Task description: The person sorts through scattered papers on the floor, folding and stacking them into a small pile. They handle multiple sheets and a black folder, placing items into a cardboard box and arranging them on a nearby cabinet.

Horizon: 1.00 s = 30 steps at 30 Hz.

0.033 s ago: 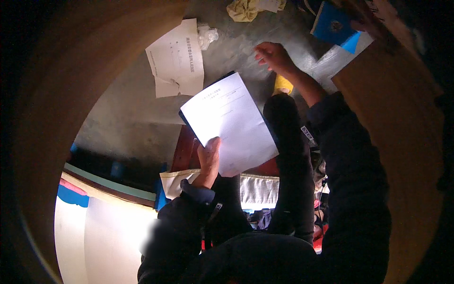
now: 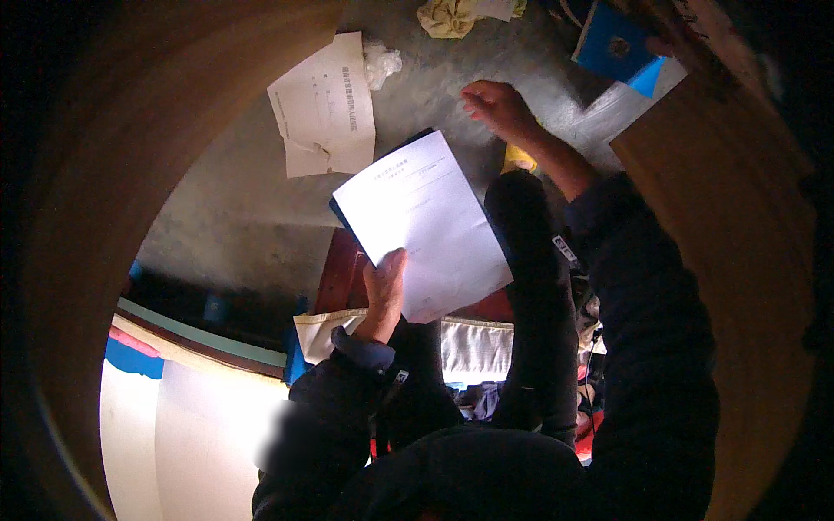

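My left hand [image 2: 384, 291] grips the lower left edge of a printed white sheet of paper [image 2: 426, 217], its thumb lying on top. A dark blue edge, perhaps a folder [image 2: 341, 217], shows behind the sheet on its left and at its top corner. The paper is held tilted above my lap, over my dark-trousered legs. Up and to the right of it, my right hand [image 2: 497, 108] hangs apart over the grey floor. Its fingers are loosely bent, and nothing shows in them.
On the floor at the upper left lie a torn-edged, printed paper envelope [image 2: 326, 113] and crumpled clear plastic [image 2: 380, 64]. Crumpled yellowish material [image 2: 447, 17] lies at the top. A blue folder [image 2: 612, 42] is at the upper right, beside a brown panel [image 2: 695, 182].
My right hand has shifted slightly to the left and down. The left hand and the sheet have barely moved.
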{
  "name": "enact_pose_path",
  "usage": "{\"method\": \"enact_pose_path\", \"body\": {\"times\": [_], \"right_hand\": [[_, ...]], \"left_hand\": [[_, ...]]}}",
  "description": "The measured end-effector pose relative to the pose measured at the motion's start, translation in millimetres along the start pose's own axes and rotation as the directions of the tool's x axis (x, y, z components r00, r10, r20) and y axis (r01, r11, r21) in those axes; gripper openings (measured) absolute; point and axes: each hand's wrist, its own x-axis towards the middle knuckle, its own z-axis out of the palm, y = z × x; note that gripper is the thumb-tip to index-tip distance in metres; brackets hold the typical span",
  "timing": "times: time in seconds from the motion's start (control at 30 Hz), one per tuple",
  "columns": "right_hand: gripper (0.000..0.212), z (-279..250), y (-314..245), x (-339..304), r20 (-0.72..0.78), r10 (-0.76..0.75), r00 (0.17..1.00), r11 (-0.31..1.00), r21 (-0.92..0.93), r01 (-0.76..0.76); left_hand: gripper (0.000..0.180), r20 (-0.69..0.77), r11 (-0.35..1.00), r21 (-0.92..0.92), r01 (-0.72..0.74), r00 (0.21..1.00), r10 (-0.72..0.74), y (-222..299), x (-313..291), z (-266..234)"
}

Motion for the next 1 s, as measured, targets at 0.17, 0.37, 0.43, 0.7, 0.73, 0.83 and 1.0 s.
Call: {"method": "enact_pose_path", "body": {"times": [0.17,0.37,0.43,0.7,0.73,0.83,1.0], "right_hand": [[0.027,30,-38,-39,0.093,-0.317,0.944,0.893,-0.307,0.33],[0.033,36,-80,-54,0.322,-0.412,0.853,0.815,-0.29,0.503],[0.031,35,-88,-59,0.367,-0.354,0.86,0.836,-0.287,0.467],[0.02,28,-113,-97,0.26,-0.382,0.887,0.865,-0.235,0.442],[0.021,25,-117,-104,0.263,-0.354,0.897,0.887,-0.208,0.411],[0.021,14,-134,-124,0.301,-0.245,0.922,0.934,-0.181,0.307],[0.021,-9,-167,-152,0.347,-0.194,0.918,0.941,-0.197,0.274]], "left_hand": [[0.033,0.101,0.995,-0.098,0.011,0.995,-0.001,21,1,4],[0.032,0.265,1.0,0.005,0.002,0.964,-0.003,36,-5,-3],[0.031,0.386,0.889,0.267,-0.372,0.886,0.256,35,-6,-6],[0.023,0.448,0.894,0.088,-0.438,0.82,0.358,39,-40,-17],[0.024,0.449,0.93,0.089,-0.357,0.848,0.283,42,-47,-19],[0.026,0.478,0.951,0.107,-0.291,0.853,0.207,53,-69,-26],[0.027,0.504,0.954,0.13,-0.269,0.847,0.17,73,-105,-43]]}}
